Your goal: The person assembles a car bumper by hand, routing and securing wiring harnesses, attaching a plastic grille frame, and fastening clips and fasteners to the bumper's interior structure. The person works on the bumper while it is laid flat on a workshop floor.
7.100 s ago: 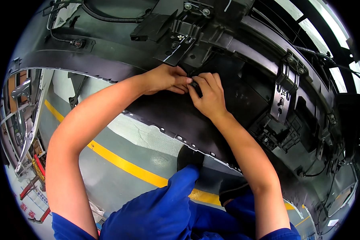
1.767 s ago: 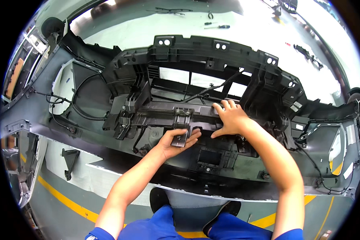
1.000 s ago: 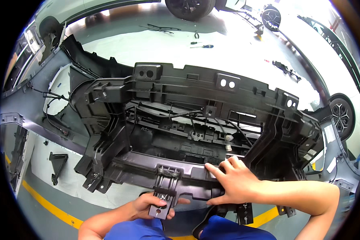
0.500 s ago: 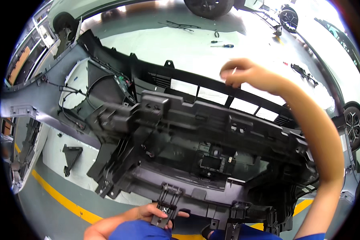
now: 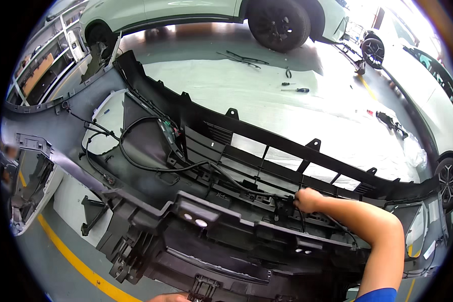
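Note:
My right hand (image 5: pixel 307 200) reaches over a large black plastic frame (image 5: pixel 226 226) and is closed at a black wiring harness (image 5: pixel 226 178). Its fingertips are partly hidden, facing the harness branches. The harness runs along the inside of a car bumper cover (image 5: pixel 151 171) with a black grille (image 5: pixel 277 161). At the bottom edge, part of my left hand (image 5: pixel 170 298) shows beside a bracket (image 5: pixel 205 287) on the near side of the frame; it appears to grip there, though most of its fingers are cut off from view. The frame tilts toward me.
White sheeting (image 5: pixel 226 85) covers the floor beyond, with screwdrivers (image 5: pixel 301 90), pliers (image 5: pixel 288 73) and a black part (image 5: pixel 390 123) on it. A black triangular bracket (image 5: pixel 91 214) lies at left. Cars (image 5: pixel 186 10) stand behind and at right, shelving (image 5: pixel 40 65) at far left.
The black frame has come nearer to me and lower, uncovering the harness. My right hand has dropped from above the grille to the harness. The left hand has sunk to the bottom edge.

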`<act>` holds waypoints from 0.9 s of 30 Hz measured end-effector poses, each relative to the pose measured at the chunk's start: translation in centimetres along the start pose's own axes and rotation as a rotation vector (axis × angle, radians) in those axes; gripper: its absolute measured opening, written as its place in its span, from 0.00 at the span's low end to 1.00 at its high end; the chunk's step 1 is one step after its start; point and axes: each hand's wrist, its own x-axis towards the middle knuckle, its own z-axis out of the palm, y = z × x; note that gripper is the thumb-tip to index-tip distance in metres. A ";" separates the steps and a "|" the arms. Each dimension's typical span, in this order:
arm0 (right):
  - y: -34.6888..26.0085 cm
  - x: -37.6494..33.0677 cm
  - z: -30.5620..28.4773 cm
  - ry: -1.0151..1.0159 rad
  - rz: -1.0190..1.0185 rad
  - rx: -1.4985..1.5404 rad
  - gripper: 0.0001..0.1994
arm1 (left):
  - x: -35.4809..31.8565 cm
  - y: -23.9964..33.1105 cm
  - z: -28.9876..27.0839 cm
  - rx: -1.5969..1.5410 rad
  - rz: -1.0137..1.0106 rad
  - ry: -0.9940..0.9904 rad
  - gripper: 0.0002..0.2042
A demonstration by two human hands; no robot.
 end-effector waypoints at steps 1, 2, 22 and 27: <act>-0.1 0.2 -0.3 0.131 -0.076 -0.003 0.16 | -0.6 0.2 0.5 -0.020 0.014 0.019 0.27; 1.0 0.8 -0.2 0.146 -0.151 -0.093 0.18 | -0.8 0.8 1.1 -0.038 0.009 0.023 0.26; 6.9 -3.7 -21.4 0.699 -0.092 0.610 0.25 | 3.9 2.3 2.7 -0.041 -0.092 0.095 0.15; 11.2 1.6 -22.6 1.039 0.418 0.502 0.28 | 3.8 2.3 3.5 -0.052 -0.072 0.134 0.14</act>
